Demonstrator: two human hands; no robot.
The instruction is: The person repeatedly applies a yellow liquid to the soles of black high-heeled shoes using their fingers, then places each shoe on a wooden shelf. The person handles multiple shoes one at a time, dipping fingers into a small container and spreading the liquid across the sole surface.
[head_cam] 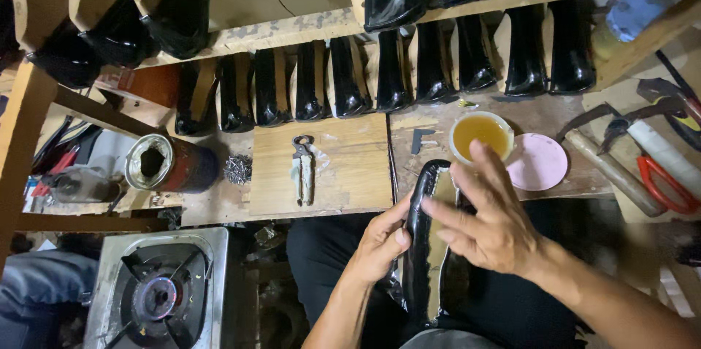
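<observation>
the left hand [380, 243] grips the side of a glossy black shoe [422, 247] that lies lengthwise on the person's lap, sole side up, toe at the edge of the wooden bench [328, 174]. the right hand [491, 221] hovers over the shoe, fingers spread wide and holding nothing. just past the fingertips a cup of amber glue [480, 135] stands beside a pink lid [539, 161]. pincers [302, 168] lie on the bench, with a tin can [166, 163] further left and a gas stove [157, 294] below it.
</observation>
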